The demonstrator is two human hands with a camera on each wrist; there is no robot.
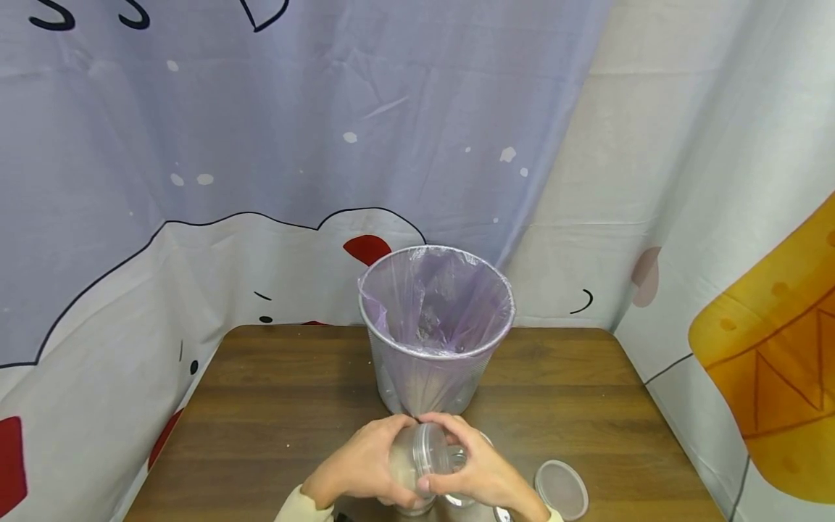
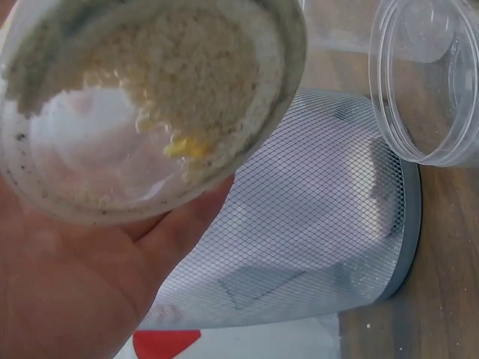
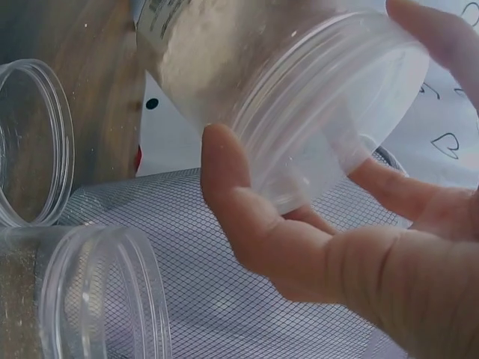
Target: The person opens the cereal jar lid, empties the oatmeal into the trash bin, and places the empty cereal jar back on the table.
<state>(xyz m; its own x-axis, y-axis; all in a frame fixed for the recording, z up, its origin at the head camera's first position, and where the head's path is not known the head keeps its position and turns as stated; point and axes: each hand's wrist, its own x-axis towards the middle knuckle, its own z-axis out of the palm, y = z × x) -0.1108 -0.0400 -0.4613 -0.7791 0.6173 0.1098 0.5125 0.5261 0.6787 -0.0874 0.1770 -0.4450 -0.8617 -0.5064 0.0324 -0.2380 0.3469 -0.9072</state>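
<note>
1. Currently one clear round plastic jar (image 1: pixel 403 458) of pale granular stuff sits between both hands, tilted, over the brown wooden counter (image 1: pixel 280 406), just in front of the silver mesh bin (image 1: pixel 383 377).
2. Left hand (image 1: pixel 368 460): fingers curled round the jar body. Right hand (image 1: pixel 479 467): fingers spread to lid width, gripping the translucent round plastic lid (image 1: pixel 432 446).
3. Risk: lid possibly loose or cross-threaded (can't tell tightness); at that tilt, contents could spill.
4. Risk: smooth plastic may slip if either grip eases. Uncapped clear plastic jars (image 3: pixel 105 292) nearby could get knocked by the right arm.
5. Text: pale label (image 3: pixel 159 16) on held jar has dark print, too small to read. No brand legible. Printed cloth backdrop (image 1: pixel 391 87): cut-off black strokes, heart outline, no readable word.
</note>
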